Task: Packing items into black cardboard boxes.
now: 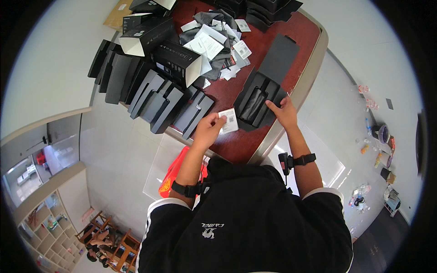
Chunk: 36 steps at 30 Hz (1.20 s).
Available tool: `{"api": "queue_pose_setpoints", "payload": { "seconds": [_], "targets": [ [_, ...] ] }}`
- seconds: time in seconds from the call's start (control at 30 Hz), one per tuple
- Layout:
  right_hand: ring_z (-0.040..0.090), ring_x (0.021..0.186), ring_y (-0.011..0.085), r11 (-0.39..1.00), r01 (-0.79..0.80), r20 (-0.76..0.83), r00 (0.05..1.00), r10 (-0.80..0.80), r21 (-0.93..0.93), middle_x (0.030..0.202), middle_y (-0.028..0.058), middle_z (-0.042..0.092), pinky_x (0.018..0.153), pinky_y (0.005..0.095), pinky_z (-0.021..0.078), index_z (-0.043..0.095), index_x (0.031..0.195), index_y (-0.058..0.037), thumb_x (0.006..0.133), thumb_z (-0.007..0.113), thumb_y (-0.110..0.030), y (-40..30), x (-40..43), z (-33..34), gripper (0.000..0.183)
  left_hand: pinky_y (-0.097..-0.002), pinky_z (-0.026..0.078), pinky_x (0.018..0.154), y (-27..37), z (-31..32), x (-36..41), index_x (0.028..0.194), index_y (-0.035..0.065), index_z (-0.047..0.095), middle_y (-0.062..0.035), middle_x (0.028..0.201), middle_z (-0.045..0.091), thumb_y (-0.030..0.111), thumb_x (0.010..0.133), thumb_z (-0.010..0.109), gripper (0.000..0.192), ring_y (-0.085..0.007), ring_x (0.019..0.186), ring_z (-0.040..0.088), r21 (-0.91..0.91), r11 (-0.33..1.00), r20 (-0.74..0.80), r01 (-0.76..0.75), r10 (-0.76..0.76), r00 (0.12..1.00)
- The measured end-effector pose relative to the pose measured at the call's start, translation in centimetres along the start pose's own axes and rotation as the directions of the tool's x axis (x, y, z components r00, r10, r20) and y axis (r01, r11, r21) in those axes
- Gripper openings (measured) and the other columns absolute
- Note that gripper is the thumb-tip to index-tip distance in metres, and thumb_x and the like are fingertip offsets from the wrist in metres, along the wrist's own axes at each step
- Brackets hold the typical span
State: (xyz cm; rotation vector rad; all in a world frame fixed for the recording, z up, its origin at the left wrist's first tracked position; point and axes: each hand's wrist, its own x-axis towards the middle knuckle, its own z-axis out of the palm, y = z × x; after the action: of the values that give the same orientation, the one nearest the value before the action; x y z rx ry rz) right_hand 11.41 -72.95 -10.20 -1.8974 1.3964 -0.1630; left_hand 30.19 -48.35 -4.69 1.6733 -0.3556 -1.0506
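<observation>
My left hand (pixel 209 129) pinches a small white printed card or booklet (pixel 229 122) by its left edge, close above the dark red tabletop (pixel 235 147). Beside the card lies an unfolded black cardboard box (pixel 279 59) with its lid flap laid back. Its black insert holds a dark item in a clear plastic wrap (pixel 253 105). My right hand (pixel 285 111) rests on the box's right side, thumb over the insert's edge and fingers at the outer wall. Whether it grips the wall is not plain.
Grey-black box trays (pixel 164 102) stand in a row at the left edge. Behind them are printed black box sleeves (pixel 175 61). A heap of white papers (pixel 208 42) and grey cloth pouches (pixel 216 70) lies mid-table. More black boxes (pixel 269 13) stand at the far end. A red bag (pixel 175 170) is below the table's edge.
</observation>
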Motion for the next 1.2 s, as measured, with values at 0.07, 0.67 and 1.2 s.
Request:
{"api": "queue_pose_setpoints", "payload": {
  "seconds": [0.07, 0.67, 1.2],
  "targets": [
    [0.058, 0.069, 0.024, 1.0, -0.01, 0.02, 1.0, 0.011, -0.007, 0.073, 0.0108, 0.057, 0.065, 0.0366, 0.0479, 0.047, 0.085, -0.0045, 0.066, 0.084, -0.06, -0.2, -0.2, 0.0, 0.07, -0.0249, 0.034, 0.055, -1.2, 0.0, 0.8, 0.08, 0.0031, 0.06, 0.0055, 0.065, 0.048, 0.022, 0.097, 0.063, 0.026, -0.0049, 0.061, 0.041, 0.065, 0.997, 0.05, -0.046, 0.042, 0.998],
    [0.06, 0.069, 0.0265, 1.0, 0.006, 0.01, 1.0, -0.006, -0.024, 0.072, 0.0112, 0.058, 0.065, 0.0395, 0.0483, 0.049, 0.084, -0.0052, 0.064, 0.086, -0.059, 0.0, 0.1, -0.2, 0.069, -0.0552, 0.054, 0.071, 1.3, 10.6, 7.9, 0.091, 0.0001, 0.063, -0.0281, 0.083, 0.067, 0.025, 0.094, 0.059, 0.025, -0.0467, 0.078, 0.067, 0.813, 0.525, 0.189, -0.252, 0.172, 0.967],
    [0.061, 0.072, 0.0322, 0.999, 0.018, 0.067, 0.998, -0.015, -0.042, 0.075, 0.0153, 0.059, 0.067, 0.0419, 0.0481, 0.048, 0.086, -0.004, 0.069, 0.083, -0.059, -1.4, -0.2, -1.0, 0.067, -0.0463, 0.058, 0.076, 0.4, 10.7, 6.4, 0.129, 0.004, 0.059, -0.02, 0.093, 0.073, 0.014, 0.089, 0.054, 0.041, -0.0339, 0.086, 0.073, 0.943, 0.21, 0.268, -0.257, -0.026, 0.963]
  ]
}}
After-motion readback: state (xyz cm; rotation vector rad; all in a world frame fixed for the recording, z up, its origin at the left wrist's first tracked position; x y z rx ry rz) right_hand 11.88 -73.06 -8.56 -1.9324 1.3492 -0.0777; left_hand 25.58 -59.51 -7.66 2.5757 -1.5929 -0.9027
